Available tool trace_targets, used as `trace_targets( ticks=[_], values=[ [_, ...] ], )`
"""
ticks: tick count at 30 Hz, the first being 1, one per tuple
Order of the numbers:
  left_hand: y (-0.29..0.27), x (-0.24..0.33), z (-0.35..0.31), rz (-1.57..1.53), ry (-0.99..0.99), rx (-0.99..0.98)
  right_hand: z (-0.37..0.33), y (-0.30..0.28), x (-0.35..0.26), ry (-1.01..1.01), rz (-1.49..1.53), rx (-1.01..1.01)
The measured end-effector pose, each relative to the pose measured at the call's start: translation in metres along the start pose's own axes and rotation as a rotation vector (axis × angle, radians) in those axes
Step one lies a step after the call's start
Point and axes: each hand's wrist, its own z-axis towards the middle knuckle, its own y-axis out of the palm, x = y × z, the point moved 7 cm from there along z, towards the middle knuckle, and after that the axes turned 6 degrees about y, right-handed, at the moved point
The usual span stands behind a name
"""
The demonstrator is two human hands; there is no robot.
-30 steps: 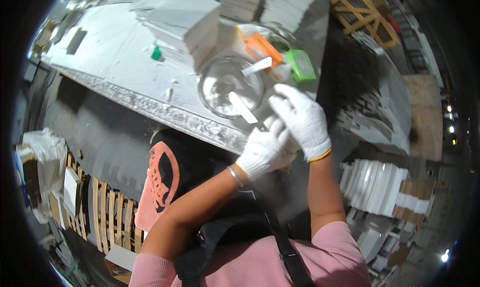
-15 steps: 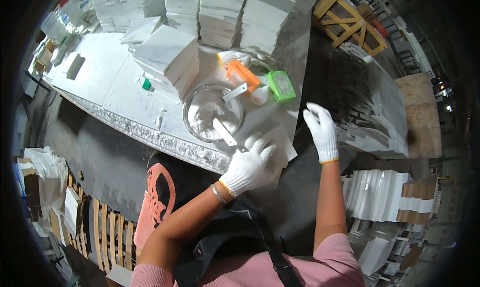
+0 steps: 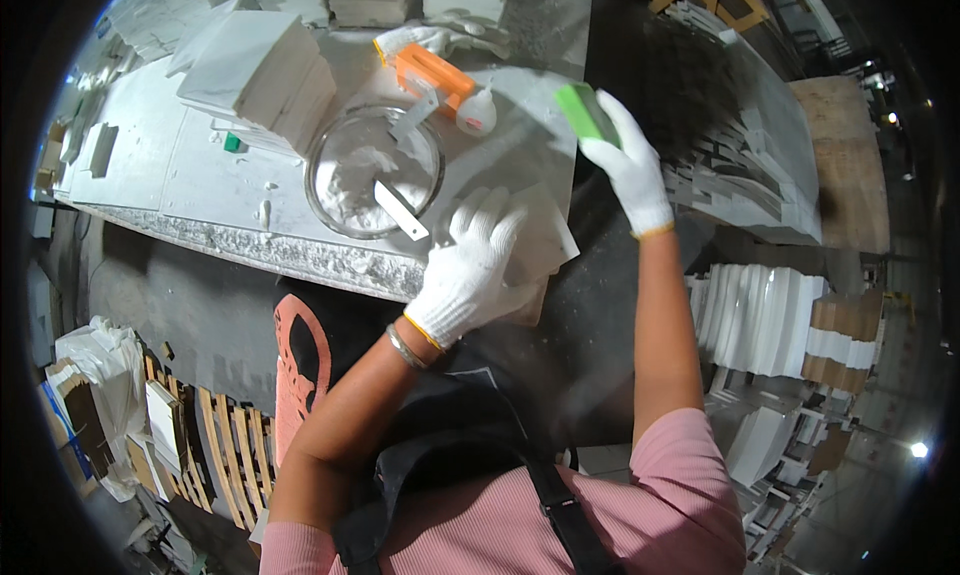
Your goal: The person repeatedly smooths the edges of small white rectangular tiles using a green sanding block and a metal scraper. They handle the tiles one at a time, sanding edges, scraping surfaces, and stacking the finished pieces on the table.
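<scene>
My gloved right hand (image 3: 632, 160) is closed around one end of a green block (image 3: 582, 113), lifted near the table's right edge; its kind does not show. My gloved left hand (image 3: 465, 265) lies with fingers apart on a thin pale stone tile (image 3: 545, 233) at the table's front corner. Left of that hand stands a clear round bowl (image 3: 314, 187) of white powder or paste. A flat white scraper (image 3: 400, 211) and a second scraper (image 3: 415, 115) rest in it. Behind the bowl are an orange block (image 3: 432, 73) and a small white squeeze bottle (image 3: 477, 115).
A stack of marble tiles (image 3: 255, 70) stands left of the bowl, with more stacks (image 3: 370, 0) behind. A spare glove (image 3: 460, 40) lies behind the orange block. Stone slabs (image 3: 755, 165) and white bundled pieces (image 3: 760, 315) stand to the right. Wooden pallets (image 3: 225, 450) lie at lower left.
My right hand has reached forward and left, taken hold of the green block and lifted it off the table. My left hand stays on the tile. The whole view has shifted.
</scene>
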Motion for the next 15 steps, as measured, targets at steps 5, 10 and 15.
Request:
trace_targets(
  ticks=[5, 10, 15],
  values=[
    [-0.002, 0.001, 0.016, -0.005, 0.212, -0.154, -0.124, -0.009, 0.014, 0.550, 0.790, -0.168],
    [-0.007, 0.001, 0.015, 0.024, 0.161, -0.234, -0.185, 0.005, 0.011, 0.627, 0.931, -0.100],
    [-0.003, -0.002, 0.011, 0.036, 0.177, -0.211, -0.183, 0.021, 0.004, 0.490, 0.781, -0.060]
  ],
)
